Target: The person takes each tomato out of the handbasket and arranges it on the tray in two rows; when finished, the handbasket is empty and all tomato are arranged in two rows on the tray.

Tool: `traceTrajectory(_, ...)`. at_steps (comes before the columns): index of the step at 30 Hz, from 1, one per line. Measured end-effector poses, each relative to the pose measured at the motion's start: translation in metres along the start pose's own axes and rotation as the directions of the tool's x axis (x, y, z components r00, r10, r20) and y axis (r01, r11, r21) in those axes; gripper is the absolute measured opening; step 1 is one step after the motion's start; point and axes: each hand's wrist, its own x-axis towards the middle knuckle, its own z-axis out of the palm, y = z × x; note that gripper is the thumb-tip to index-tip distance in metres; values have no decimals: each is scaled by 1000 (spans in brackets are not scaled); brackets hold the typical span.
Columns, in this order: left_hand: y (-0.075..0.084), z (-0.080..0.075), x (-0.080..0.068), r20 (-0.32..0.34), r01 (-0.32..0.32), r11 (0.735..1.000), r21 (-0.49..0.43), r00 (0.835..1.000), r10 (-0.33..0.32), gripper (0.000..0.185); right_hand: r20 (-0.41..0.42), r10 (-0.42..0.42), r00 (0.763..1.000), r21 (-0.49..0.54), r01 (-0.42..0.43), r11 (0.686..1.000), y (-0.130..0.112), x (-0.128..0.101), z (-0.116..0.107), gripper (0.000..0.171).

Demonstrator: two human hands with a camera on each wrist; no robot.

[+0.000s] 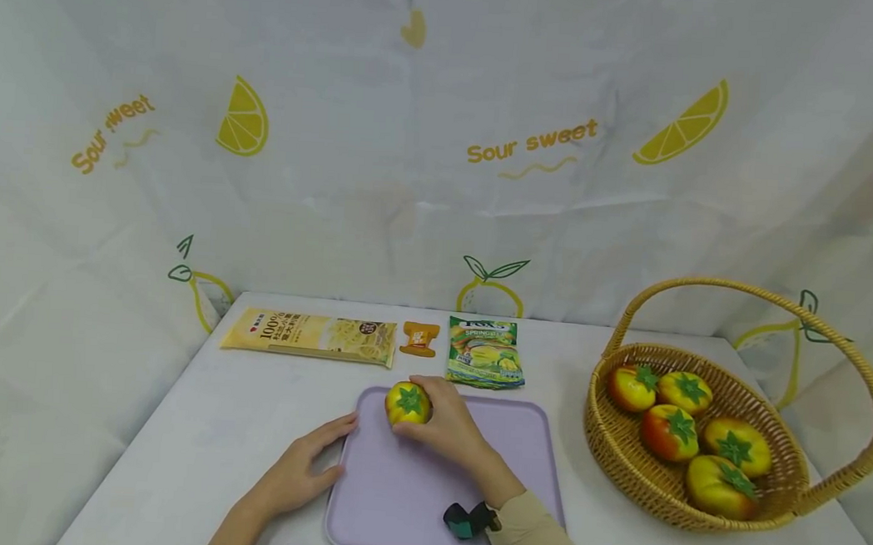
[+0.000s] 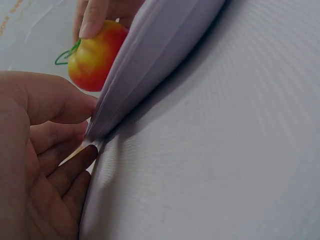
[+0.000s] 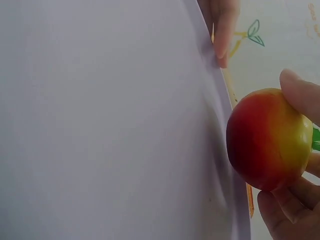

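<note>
Right hand [image 1: 451, 428] has its grip closed round a yellow-red tomato [image 1: 408, 403], fingers curled over top and sides, green calyx showing; fruit sits at the far-left corner of the lilac tray [image 1: 422, 505], looks just touching or barely off the surface, can't tell which. Left hand [image 1: 304, 469] lies flat, fingers straight, tips pressed vs. the tray's left rim, holding nothing; prob. steadying the tray so it won't slide on the bench [image 1: 193, 449]. Wrist view shows thumb above the rim, fingers below it.

To the right of the right grip, well apart: wicker basket [image 1: 832, 488] w/ hoop handle, five more tomatoes inside, same kind, likely the supply. Beyond the grip, along the bench's far edge: long yellow pasta pack [image 1: 310, 335] marked "100%" plus other script too small to read; small orange packet [image 1: 419, 338], print illegible; green snack bag [image 1: 485, 352] reading approx. "SPRING…". Backdrop cloth [image 1: 445, 140] printed "Sour sweet" w/ lemon slices.
</note>
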Motion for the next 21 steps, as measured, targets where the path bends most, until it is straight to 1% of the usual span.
traceTrajectory(7, 1, 0, -1, 3, 7, 1000, -4, 1000, -7, 54, 20, 21, 1000, -2, -21, 1000, -1, 8, 9, 72)
traceTrajectory(14, 1, 0, 0, -4, -1, 1000, 9, 1000, 1, 54, 26, 35, 999, 19, -36, 999, 0, 9, 9, 74)
traceTrajectory(21, -1, 1, 0, 3, 15, 1000, 8, 1000, -15, 54, 44, 51, 998, 38, -53, 998, -1, 11, 7, 75)
